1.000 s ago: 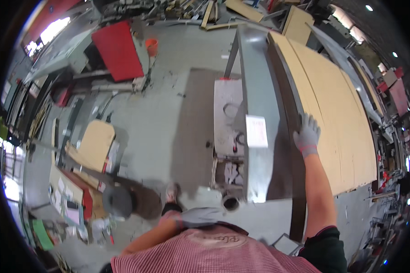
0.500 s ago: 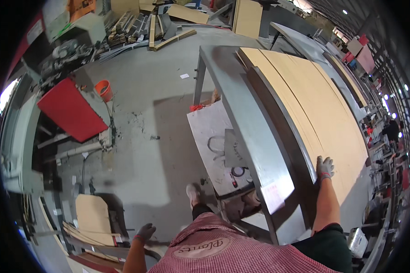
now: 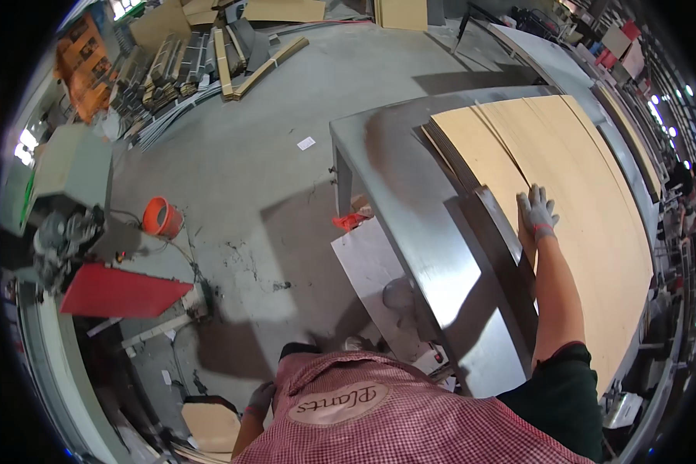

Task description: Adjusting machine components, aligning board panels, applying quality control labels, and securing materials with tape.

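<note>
My right hand (image 3: 535, 210), in a grey glove, lies flat with spread fingers on the near edge of a stack of thin light plywood sheets (image 3: 580, 193). The sheets rest on a long grey metal table (image 3: 433, 255). My left hand (image 3: 260, 398), also gloved, hangs low beside my body, just above a tan board (image 3: 209, 425) on the floor; its fingers look loosely curled and hold nothing that I can see. A red checked shirt fills the lower edge.
An orange bucket (image 3: 161, 217) and a red panel (image 3: 120, 292) stand on the concrete floor at left, beside a grey machine (image 3: 66, 224). Timber offcuts (image 3: 201, 62) are piled at the far left. A pale sheet (image 3: 371, 271) lies under the table.
The view has swung left and the table now sits farther right. My right hand has slid forward along the plywood edge. My left hand stays low at my side.
</note>
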Demonstrator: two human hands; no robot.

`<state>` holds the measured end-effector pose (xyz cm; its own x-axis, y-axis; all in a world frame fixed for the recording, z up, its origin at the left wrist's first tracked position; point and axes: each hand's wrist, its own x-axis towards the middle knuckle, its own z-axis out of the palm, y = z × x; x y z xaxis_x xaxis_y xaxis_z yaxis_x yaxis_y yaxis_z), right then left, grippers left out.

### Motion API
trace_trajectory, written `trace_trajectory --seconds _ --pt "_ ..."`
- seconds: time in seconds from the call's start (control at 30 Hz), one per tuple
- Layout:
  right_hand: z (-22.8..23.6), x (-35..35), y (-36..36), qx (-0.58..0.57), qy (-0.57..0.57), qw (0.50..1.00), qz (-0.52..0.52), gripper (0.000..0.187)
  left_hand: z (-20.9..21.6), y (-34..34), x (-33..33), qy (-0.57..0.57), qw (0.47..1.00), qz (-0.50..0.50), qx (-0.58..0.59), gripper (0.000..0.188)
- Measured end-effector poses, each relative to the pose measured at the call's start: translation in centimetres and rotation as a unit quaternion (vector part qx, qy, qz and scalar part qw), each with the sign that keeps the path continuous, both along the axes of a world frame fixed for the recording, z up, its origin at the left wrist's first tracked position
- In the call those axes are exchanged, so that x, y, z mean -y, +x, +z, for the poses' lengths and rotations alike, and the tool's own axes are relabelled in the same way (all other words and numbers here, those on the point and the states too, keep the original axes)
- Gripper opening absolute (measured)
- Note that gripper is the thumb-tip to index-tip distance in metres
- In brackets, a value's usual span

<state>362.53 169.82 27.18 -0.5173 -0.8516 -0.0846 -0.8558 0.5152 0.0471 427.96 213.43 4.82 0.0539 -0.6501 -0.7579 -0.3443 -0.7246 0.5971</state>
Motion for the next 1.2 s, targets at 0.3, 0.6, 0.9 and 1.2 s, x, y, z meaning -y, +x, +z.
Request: trace_trajectory --seconds 0.3,0.6,0.9,1.2 --pt "4.6 8.5 20.7 0.163 -0.204 0.956 0.131 0.038 -9.6 20.5 27.2 -0.264 0.811 -0.489 0.184 0.033" --pt "-4.2 10.4 24.0 0.097 -0.164 0.974 -0.121 0.015 1.6 15.9 69.8 -0.119 0.941 -0.310 0.070 0.037" --pt "0.0 32.4 43.0 0.570 -0.161 0.805 0.042 0.029 12.6 6.1 85.7 -0.093 0.944 -0.229 -0.218 0.047" --pt "-1.9 51.9 50.0 0.730 -0.200 0.643 0.113 0.028 18.6 2.2 108.3 -0.241 0.773 -0.568 -0.147 0.024"
